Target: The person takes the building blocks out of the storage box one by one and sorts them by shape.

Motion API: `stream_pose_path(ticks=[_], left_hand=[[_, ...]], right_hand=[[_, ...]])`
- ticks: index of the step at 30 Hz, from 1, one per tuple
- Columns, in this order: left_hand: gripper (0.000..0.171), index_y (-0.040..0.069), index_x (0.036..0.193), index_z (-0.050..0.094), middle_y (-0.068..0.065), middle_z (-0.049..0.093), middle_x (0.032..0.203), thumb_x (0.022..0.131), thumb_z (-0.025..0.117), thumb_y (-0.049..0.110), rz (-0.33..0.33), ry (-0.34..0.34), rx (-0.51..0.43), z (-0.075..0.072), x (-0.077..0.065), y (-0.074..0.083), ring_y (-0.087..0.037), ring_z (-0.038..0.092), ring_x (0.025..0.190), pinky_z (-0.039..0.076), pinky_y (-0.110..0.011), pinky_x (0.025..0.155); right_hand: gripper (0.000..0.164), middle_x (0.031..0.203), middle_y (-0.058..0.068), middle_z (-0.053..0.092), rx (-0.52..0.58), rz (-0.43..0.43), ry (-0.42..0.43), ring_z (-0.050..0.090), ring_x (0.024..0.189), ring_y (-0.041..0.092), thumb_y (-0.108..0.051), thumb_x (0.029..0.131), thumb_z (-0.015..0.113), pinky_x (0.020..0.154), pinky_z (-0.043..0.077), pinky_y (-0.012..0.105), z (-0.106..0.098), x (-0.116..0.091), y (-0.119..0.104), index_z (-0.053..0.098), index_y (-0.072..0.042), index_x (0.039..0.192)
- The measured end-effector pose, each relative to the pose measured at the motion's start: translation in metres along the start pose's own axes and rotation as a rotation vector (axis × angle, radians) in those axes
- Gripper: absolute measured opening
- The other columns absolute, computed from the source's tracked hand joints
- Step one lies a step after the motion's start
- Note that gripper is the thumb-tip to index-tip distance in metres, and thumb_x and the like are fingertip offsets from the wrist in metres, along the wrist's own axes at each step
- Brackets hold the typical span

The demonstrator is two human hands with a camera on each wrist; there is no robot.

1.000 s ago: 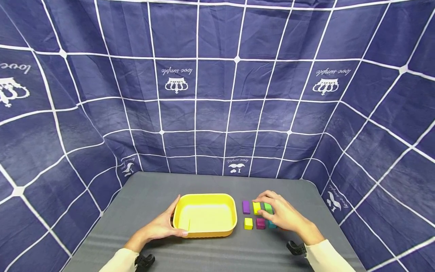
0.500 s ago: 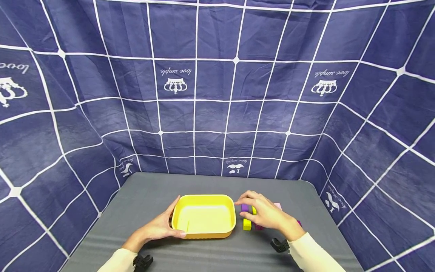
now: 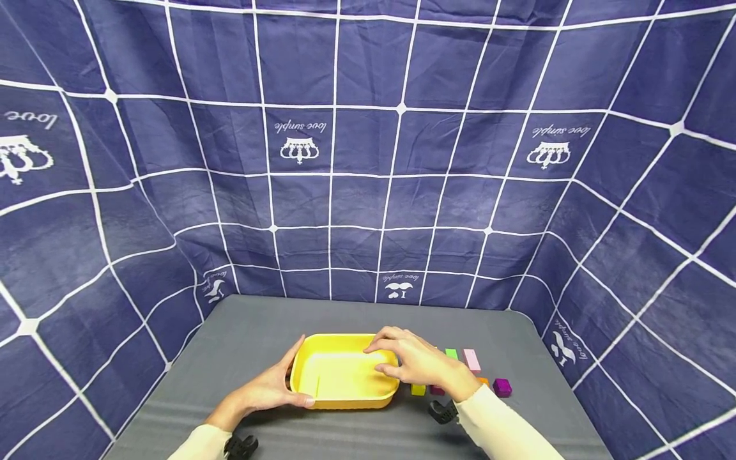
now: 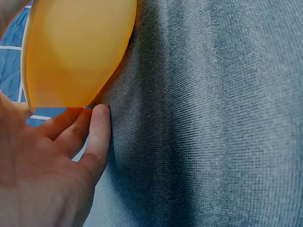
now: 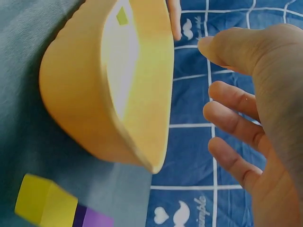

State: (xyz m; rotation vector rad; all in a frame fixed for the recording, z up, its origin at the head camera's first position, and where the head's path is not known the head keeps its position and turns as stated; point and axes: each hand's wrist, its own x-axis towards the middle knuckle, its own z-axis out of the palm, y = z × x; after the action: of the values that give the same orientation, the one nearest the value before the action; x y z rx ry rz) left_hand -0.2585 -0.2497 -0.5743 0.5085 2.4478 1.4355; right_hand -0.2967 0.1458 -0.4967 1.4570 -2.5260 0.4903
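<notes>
A yellow plastic bin [image 3: 351,404] stands on the grey cloth with its opening up. My left hand [image 3: 267,386] grips its left end, thumb along the near rim and fingers at the far side; in the left wrist view fingertips [image 4: 100,113] touch its lower wall. Over the bin's right part hovers my right hand [image 3: 416,359], thumb and fingers apart with nothing visible between them. Inside the bin, a small yellow block [image 3: 311,383] lies in the near left corner. Just right of the bin sits a yellow cube [image 3: 418,389], beside a magenta block [image 3: 437,390].
Past my right wrist lie a green block [image 3: 451,352], a pink block [image 3: 471,360], an orange block [image 3: 483,381] and a purple cube [image 3: 502,387]. Another purple block [image 5: 97,219] shows in the right wrist view. Blue gridded cloth [image 3: 368,191] walls the table's back and sides.
My right hand has moved left from over the coloured blocks to above the bin, uncovering the pink, orange and purple blocks on the right. My left hand stays on the bin.
</notes>
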Motion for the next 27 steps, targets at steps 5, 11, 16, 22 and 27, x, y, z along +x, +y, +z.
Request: stream_pose_path(ticks=[5,11,16,22,27], left_hand=[[0.152,0.011,0.188,-0.003,-0.035,0.038,0.182,0.085,0.107,0.03,0.0,0.0,0.001,0.0,0.003,0.002,-0.038,0.064,0.145,0.056,-0.02,0.107],[0.153,0.012,0.188,-0.005,-0.034,0.042,0.18,0.085,0.107,0.03,0.005,-0.003,0.001,-0.002,0.005,0.001,-0.035,0.066,0.142,0.059,-0.021,0.102],[0.152,0.012,0.188,-0.006,-0.035,0.043,0.179,0.086,0.106,0.031,0.005,-0.013,0.006,-0.001,0.001,-0.001,-0.036,0.065,0.145,0.058,-0.02,0.104],[0.152,0.01,0.188,-0.006,-0.035,0.04,0.182,0.087,0.106,0.034,-0.006,-0.01,0.029,0.001,-0.001,0.0,-0.036,0.063,0.148,0.055,-0.018,0.105],[0.152,0.011,0.188,-0.008,-0.038,0.036,0.183,0.088,0.105,0.031,0.007,-0.023,-0.003,0.001,-0.001,0.002,-0.036,0.066,0.144,0.058,-0.02,0.104]], right_hand=[[0.035,0.141,-0.006,0.076,0.014,-0.018,-0.028,0.073,0.133,0.018,-0.028,0.109,0.084,0.116,0.061,0.039,0.005,0.019,-0.001,0.082,-0.024,0.144],[0.037,0.143,-0.003,0.075,0.042,-0.036,-0.1,0.072,0.136,0.018,-0.029,0.112,0.08,0.121,0.059,0.035,0.012,0.046,-0.004,0.08,-0.02,0.148],[0.039,0.141,-0.002,0.075,0.046,-0.061,-0.152,0.071,0.134,0.015,-0.03,0.111,0.082,0.119,0.057,0.029,0.026,0.066,-0.007,0.08,-0.021,0.149],[0.042,0.141,-0.001,0.076,0.067,-0.094,-0.223,0.075,0.126,0.011,-0.032,0.111,0.084,0.111,0.056,0.017,0.045,0.088,-0.007,0.078,-0.023,0.152],[0.047,0.142,-0.001,0.077,0.075,-0.117,-0.283,0.079,0.121,0.012,-0.031,0.107,0.089,0.107,0.056,0.013,0.058,0.104,-0.01,0.078,-0.022,0.152]])
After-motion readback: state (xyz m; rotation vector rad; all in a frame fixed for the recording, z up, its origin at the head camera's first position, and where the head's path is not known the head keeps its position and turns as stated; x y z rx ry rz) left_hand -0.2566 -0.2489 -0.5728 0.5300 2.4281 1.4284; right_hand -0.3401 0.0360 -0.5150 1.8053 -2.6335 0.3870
